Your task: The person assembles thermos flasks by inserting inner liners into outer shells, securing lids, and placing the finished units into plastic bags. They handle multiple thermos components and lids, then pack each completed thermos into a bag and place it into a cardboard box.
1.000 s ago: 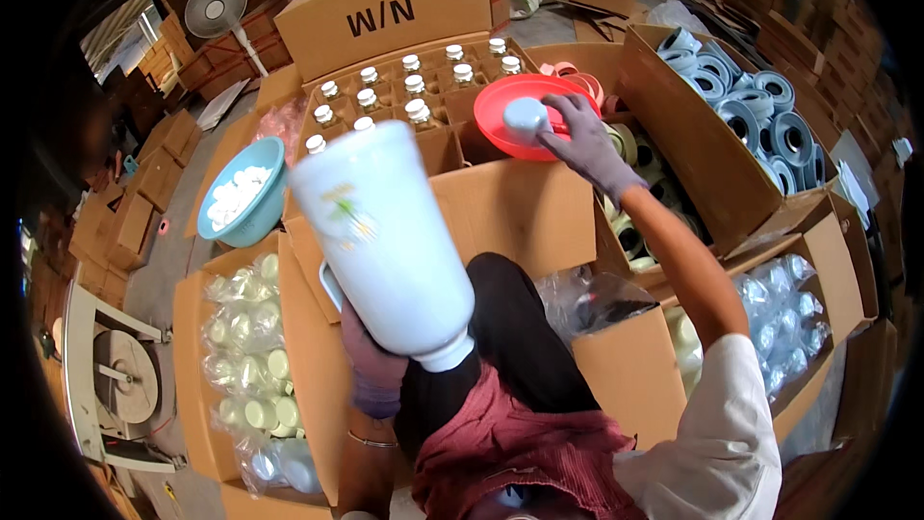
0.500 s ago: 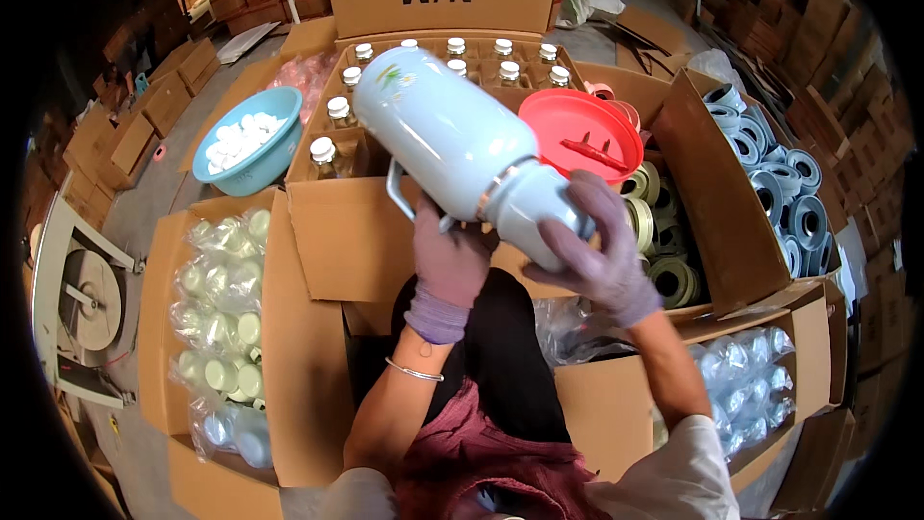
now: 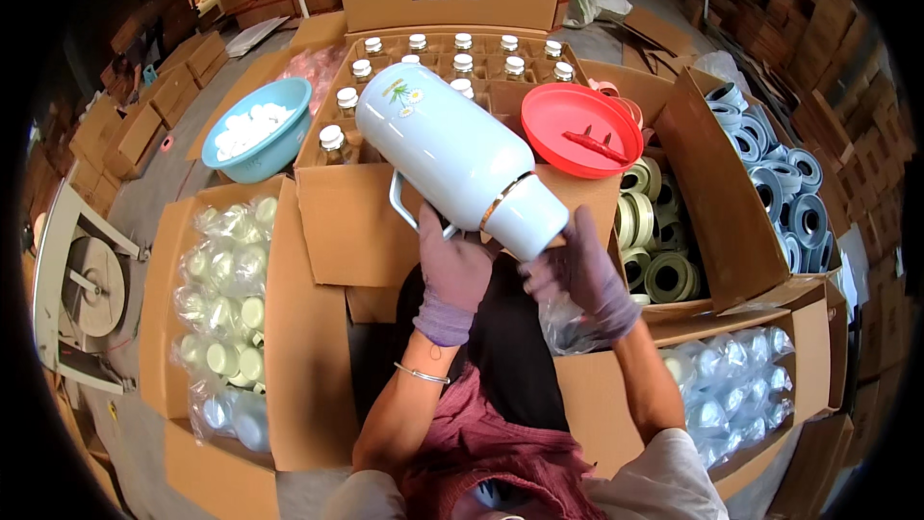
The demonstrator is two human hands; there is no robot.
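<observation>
Flask [image 3: 448,149] tilts, gripped by left hand [image 3: 454,274]; right hand [image 3: 589,279], loosely open, flanks its cap [image 3: 527,219], contact unclear. Apparent step: capping; tightening calls for steady support.

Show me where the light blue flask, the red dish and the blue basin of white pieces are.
Light blue flask [image 3: 448,149], head view: the middle of its body.
Red dish [image 3: 553,109], head view: its bare inner surface.
Blue basin [image 3: 277,150], head view: its outer wall.
</observation>
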